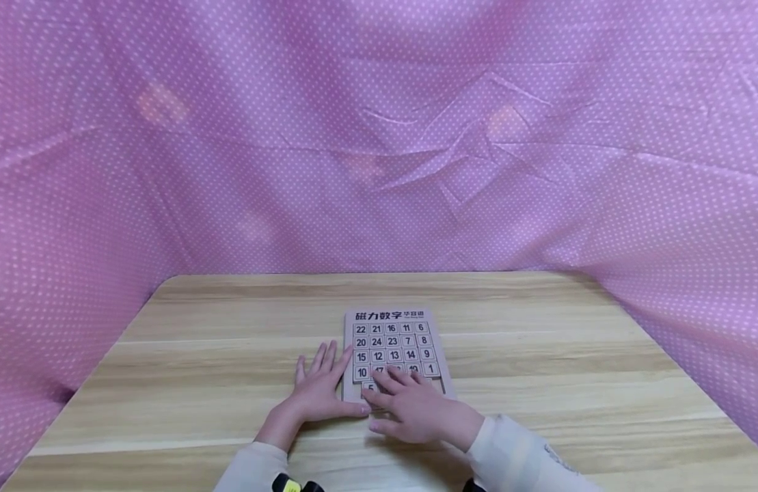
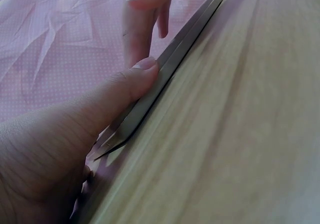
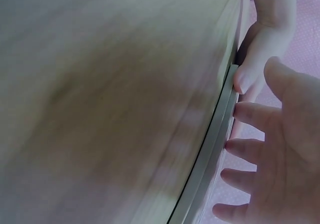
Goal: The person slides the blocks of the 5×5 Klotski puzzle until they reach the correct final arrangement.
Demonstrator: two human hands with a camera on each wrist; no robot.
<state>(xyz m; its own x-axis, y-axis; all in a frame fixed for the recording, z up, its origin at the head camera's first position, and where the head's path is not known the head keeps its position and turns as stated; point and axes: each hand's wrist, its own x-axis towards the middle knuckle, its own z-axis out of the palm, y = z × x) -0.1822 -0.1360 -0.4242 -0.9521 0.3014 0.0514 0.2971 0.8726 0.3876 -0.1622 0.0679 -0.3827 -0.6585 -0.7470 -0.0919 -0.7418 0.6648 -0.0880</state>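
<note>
A pink dotted cloth [image 1: 379,171] hangs behind and to both sides of the number board [image 1: 385,316], and the wood-grain tabletop [image 1: 569,355] lies under it. The board itself lies flat in front of you. At its left edge, your left hand [image 1: 317,396] has its fingers straight and fanned, holding nothing, the thumb touching the board's near edge. Your right hand [image 1: 418,410], fingers spread and holding nothing, reaches over the board's near rows, partly hiding tiles; tile 5 [image 1: 370,388] shows in the board's nearest row.
</note>
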